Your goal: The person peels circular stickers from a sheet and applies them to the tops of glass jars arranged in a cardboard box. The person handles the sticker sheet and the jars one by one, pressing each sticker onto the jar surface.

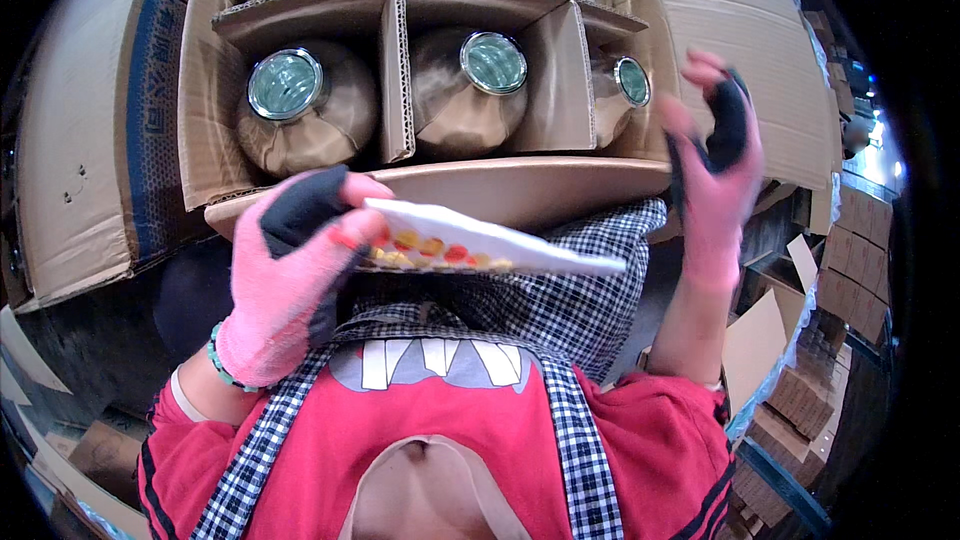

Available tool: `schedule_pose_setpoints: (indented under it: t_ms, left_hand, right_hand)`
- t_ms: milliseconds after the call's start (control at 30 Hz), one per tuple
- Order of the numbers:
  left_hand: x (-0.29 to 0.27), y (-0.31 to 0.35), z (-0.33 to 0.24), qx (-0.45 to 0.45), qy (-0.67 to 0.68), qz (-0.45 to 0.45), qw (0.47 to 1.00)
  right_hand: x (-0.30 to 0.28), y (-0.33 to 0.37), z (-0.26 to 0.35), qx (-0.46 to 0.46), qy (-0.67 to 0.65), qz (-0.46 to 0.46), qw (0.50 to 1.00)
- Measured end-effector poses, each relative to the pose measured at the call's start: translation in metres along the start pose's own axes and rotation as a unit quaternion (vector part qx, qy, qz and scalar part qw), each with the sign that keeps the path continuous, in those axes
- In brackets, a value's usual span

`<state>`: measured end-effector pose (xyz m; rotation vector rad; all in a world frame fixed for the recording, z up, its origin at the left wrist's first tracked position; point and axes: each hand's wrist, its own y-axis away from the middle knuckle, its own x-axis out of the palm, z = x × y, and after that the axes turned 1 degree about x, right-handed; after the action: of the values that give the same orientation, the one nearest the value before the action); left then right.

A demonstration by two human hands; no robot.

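Gripping left hand (pixel 295 280): gloved, thumb and fingers pinching the spotted sheet (pixel 500 240) by its left end.
Spotted sheet: white with red and yellow round spots, stretching rightward from the left hand, tilted nearly edge-on, above the checked apron (pixel 600 275).
Right hand (pixel 718 160): gloved, raised and blurred, fingers parted, apparently grasping nothing; well apart from the sheet.
Sheet grip: best kept to the margin, thumb clear of the spots; tilting the spotted face up should ease sight and reach for the right hand.
Carton flap (pixel 530 178): just beyond the left hand; the sheet's edge could snag there.
Round jars (pixel 460 125): mirror-like, beyond both hands, between cardboard dividers (pixel 397 90); probably quick to smudge, so touch lightly.
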<state>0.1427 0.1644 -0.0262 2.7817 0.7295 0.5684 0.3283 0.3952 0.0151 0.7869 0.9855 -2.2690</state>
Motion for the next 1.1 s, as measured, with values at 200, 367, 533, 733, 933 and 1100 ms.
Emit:
schedule_pose_setpoints:
  t_ms: [200, 367, 533, 733, 933, 1100]
  left_hand:
    - [0.002, -0.002, -0.005, 0.026, 0.056, -0.103, 0.993]
    - [0.010, -0.001, -0.009, 0.127, 0.104, -0.070, 0.984]
    - [0.002, 0.005, 0.000, 0.192, 0.132, 0.005, 0.972]
    - [-0.007, 0.002, -0.005, 0.072, -0.007, 0.004, 0.997]
    - [-0.003, 0.004, -0.010, 0.069, -0.002, 0.062, 0.996]
    - [0.002, 0.005, -0.009, 0.111, -0.047, -0.030, 0.992]
  right_hand:
    - [0.002, 0.045, 0.055, 0.305, -0.334, 0.128, 0.883]
    - [0.020, 0.038, 0.054, 0.212, -0.362, 0.014, 0.908]
    - [0.027, 0.043, 0.049, 0.155, -0.333, -0.034, 0.930]
    - [0.024, 0.056, 0.034, 0.079, -0.277, -0.037, 0.957]
    - [0.028, 0.052, 0.033, 0.003, -0.255, -0.038, 0.966]
    - [0.028, 0.047, 0.037, -0.081, -0.252, 0.008, 0.964]
